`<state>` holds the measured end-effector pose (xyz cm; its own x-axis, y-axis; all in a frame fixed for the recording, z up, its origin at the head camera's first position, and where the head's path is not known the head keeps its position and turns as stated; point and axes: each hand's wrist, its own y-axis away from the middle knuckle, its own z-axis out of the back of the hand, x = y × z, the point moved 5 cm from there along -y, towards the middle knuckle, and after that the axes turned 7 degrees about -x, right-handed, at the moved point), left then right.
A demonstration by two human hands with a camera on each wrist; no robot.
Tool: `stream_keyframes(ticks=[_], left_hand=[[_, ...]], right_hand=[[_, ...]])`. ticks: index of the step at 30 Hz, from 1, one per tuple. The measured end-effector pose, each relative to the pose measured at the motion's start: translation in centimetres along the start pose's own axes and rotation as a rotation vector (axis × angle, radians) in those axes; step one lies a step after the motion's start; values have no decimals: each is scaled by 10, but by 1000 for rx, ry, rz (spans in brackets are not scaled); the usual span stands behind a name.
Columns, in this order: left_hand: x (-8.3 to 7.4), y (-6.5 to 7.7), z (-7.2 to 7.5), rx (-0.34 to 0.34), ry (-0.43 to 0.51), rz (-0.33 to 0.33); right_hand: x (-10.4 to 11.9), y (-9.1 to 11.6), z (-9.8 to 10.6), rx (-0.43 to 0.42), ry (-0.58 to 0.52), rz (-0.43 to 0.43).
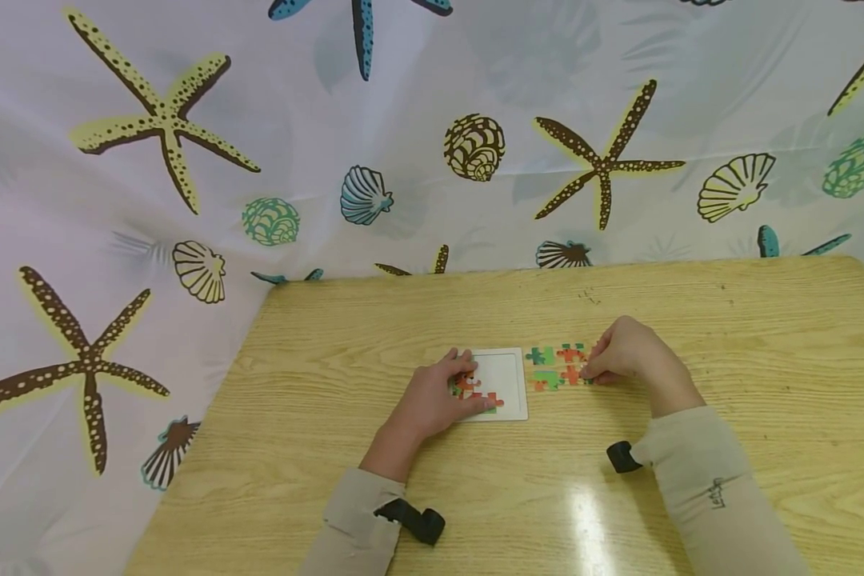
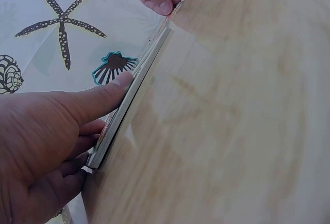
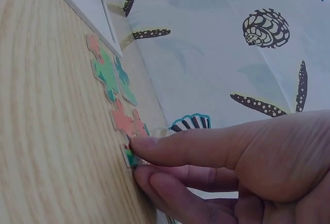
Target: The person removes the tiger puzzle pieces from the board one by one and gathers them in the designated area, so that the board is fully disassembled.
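Observation:
A white puzzle tray (image 1: 510,384) lies on the table, with a few joined orange and green pieces (image 1: 491,400) in its lower left part. My left hand (image 1: 432,398) grips the tray's left side; in the left wrist view the thumb (image 2: 111,94) lies along its near edge and the fingers reach around the end. Several loose puzzle pieces (image 1: 546,379) lie in two rows just right of the tray. At their right end, my right hand (image 1: 625,352) pinches a puzzle piece (image 3: 128,155) between thumb and fingers, low at the tabletop. The fingers partly cover this piece.
The wood-grain table (image 1: 763,360) stretches around both hands. A white cloth with starfish and shells (image 1: 403,120) hangs behind it and along the left. Black wrist straps (image 1: 423,524) sit on both sleeves (image 1: 720,488).

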<state>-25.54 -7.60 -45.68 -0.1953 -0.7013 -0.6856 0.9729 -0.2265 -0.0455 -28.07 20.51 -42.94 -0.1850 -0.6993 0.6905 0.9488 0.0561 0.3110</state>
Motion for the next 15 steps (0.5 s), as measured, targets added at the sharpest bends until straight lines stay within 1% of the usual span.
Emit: stream_keyframes(ticks=[11, 15], left_hand=[[1, -1, -1, 2, 8, -2], [1, -1, -1, 4, 2, -3]], right_hand=[[-2, -1, -1, -1, -20, -12], [-2, -2, -1, 1, -13, -1]])
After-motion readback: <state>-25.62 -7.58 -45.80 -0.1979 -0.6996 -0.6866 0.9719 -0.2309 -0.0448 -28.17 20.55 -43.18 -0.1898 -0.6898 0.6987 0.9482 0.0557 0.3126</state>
